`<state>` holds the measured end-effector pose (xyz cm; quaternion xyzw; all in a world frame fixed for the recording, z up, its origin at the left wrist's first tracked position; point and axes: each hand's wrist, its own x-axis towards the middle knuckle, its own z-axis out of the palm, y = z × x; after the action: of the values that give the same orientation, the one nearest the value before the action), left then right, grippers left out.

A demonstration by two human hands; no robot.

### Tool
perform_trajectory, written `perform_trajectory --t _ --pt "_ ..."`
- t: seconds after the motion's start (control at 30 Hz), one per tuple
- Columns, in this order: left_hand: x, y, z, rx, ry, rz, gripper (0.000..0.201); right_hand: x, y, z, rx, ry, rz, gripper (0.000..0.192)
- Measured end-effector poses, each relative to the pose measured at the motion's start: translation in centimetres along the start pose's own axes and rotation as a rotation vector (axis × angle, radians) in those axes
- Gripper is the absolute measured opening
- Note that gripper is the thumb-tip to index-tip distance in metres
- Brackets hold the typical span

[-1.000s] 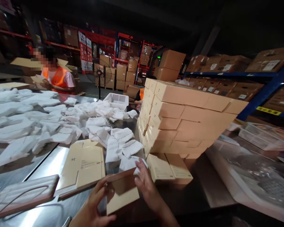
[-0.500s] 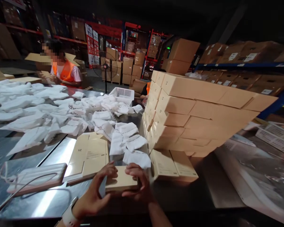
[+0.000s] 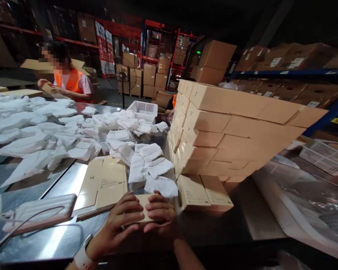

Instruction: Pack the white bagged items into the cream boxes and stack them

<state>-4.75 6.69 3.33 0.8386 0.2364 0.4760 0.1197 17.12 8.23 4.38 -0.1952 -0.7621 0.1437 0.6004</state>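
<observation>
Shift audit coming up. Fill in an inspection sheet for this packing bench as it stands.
Surface: shiny metal bench, reflecting light.
Job's things: small tan box pressed between both hands; flat carton blanks beside it.
Clutter: white pouches strewn across the bench; white basket; stack of tan boxes.
Grippers: left hand and right hand grip the box.
Cables: cord looping over a pale case.
Surroundings: co-worker in orange vest; warehouse racks with cartons.

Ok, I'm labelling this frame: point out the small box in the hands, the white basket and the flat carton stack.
small box (image 3: 145,205), head view, bare top face between the fingers.
white basket (image 3: 143,108), head view, perforated side wall.
flat carton stack (image 3: 103,185), head view, top sheet.
</observation>
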Motion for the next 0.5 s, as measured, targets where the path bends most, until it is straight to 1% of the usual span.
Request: perform_trajectory --t 0.13,0.27,0.37,0.43,0.5 --pt "0.5 0.6 -0.1 0.063 -0.023 0.009 0.029 -0.4 0.0 0.2 0.003 -0.005 0.037 0.035" --pt "1.0 1.1 -0.1 0.116 -0.030 0.030 0.031 -1.0 0.2 0.3 0.053 -0.010 0.074 0.043" --pt "0.8 1.1 -0.1 0.142 -0.027 0.037 0.032 -1.4 0.4 0.4 0.058 -0.007 0.092 0.047" --pt "0.5 0.8 0.1 0.157 -0.040 0.029 0.032 -1.6 0.6 0.6 0.058 -0.016 0.105 0.046" --pt "0.0 0.5 0.5 0.173 -0.061 0.003 0.032 -1.7 0.7 0.8 0.055 -0.017 0.114 0.040"
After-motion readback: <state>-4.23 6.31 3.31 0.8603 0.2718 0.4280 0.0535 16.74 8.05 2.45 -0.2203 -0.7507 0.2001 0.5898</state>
